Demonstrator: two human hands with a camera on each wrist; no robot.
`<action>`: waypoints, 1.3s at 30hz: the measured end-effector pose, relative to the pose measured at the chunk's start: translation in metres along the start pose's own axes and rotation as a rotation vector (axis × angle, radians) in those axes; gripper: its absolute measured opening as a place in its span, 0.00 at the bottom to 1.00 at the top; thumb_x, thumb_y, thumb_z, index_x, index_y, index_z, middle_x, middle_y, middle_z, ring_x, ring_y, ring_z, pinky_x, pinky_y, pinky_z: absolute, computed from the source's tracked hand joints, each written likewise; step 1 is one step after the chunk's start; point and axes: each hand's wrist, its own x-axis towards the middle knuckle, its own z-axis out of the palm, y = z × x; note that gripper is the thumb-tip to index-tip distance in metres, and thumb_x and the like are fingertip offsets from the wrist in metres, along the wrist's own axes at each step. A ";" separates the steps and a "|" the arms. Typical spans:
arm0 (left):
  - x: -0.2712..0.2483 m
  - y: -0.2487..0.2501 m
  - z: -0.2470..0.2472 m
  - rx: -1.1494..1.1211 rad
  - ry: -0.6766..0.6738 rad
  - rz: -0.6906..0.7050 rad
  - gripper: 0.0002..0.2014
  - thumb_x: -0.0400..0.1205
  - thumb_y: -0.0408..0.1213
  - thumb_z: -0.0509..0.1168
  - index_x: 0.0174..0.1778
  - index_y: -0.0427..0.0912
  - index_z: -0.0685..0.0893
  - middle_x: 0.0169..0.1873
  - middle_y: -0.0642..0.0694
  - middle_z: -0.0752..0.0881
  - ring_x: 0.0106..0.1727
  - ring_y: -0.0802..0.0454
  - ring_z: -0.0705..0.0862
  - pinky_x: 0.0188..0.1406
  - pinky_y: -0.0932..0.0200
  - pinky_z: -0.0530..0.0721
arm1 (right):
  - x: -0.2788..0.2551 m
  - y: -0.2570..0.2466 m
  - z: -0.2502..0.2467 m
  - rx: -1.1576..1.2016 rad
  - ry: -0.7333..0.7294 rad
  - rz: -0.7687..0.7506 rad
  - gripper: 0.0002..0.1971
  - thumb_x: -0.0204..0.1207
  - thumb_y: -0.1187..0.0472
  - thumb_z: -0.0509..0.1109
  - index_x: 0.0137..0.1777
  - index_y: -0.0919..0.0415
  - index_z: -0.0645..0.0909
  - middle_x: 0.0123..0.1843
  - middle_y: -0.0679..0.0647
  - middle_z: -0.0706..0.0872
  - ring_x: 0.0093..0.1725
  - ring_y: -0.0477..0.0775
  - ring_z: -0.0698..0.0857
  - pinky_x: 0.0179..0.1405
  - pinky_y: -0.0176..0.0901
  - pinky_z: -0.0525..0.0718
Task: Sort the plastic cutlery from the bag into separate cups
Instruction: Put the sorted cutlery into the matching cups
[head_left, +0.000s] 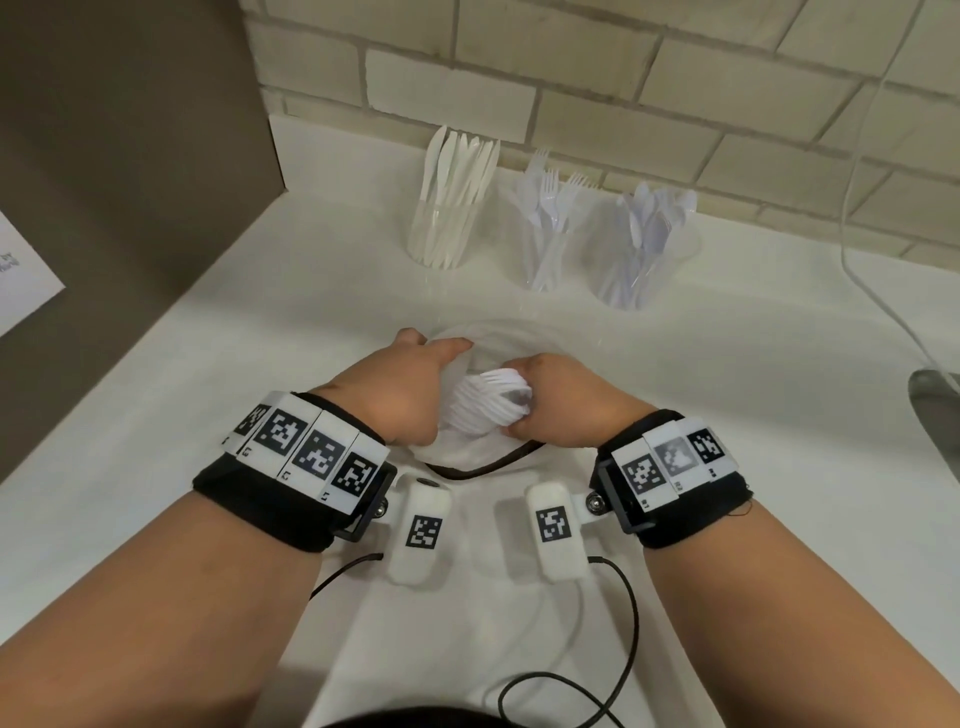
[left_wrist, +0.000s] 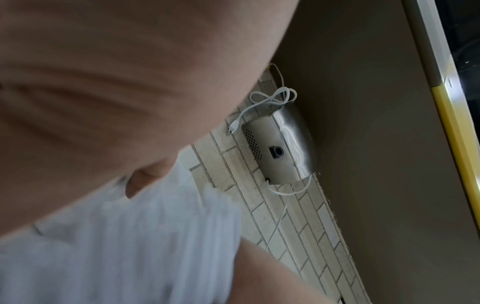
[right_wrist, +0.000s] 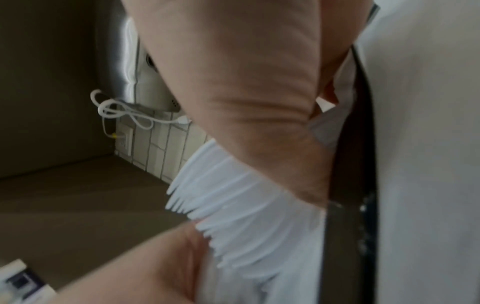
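A clear plastic bag (head_left: 485, 340) lies on the white counter in front of me. My right hand (head_left: 540, 400) grips a bundle of white plastic forks (head_left: 488, 397) at the bag's mouth; the right wrist view shows the forks (right_wrist: 233, 205) fanned out under the palm. My left hand (head_left: 415, 384) holds the bag's left side with curled fingers. At the back stand three clear cups: a cup of knives (head_left: 441, 228) on the left, a cup of forks (head_left: 545, 249) in the middle and a cup of spoons (head_left: 639, 254) on the right.
A brown panel (head_left: 130, 156) walls off the left side and a brick wall (head_left: 623, 78) runs behind the cups. A metal appliance (head_left: 935, 400) sits at the right edge with a white cord (head_left: 857, 234) hanging near it. A thin black cable (head_left: 628, 634) loops near my body.
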 end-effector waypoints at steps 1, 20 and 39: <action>0.001 0.000 0.000 -0.004 -0.002 0.000 0.49 0.69 0.26 0.68 0.81 0.62 0.53 0.74 0.44 0.62 0.53 0.46 0.83 0.50 0.57 0.86 | 0.001 -0.001 0.004 -0.049 -0.010 0.009 0.15 0.69 0.55 0.74 0.56 0.53 0.80 0.45 0.47 0.82 0.47 0.53 0.84 0.43 0.42 0.79; 0.004 -0.005 0.003 -0.022 0.034 0.049 0.47 0.70 0.30 0.70 0.81 0.61 0.54 0.73 0.43 0.63 0.60 0.43 0.81 0.60 0.52 0.83 | -0.004 -0.008 0.009 -0.286 -0.099 0.007 0.11 0.77 0.55 0.62 0.58 0.54 0.77 0.58 0.50 0.84 0.60 0.56 0.82 0.70 0.56 0.69; -0.008 -0.007 -0.003 0.051 0.002 0.053 0.49 0.66 0.27 0.70 0.79 0.63 0.56 0.68 0.48 0.68 0.51 0.47 0.83 0.45 0.56 0.86 | -0.014 0.006 -0.008 0.497 0.103 -0.037 0.08 0.74 0.58 0.75 0.52 0.59 0.86 0.45 0.48 0.88 0.48 0.52 0.86 0.48 0.30 0.82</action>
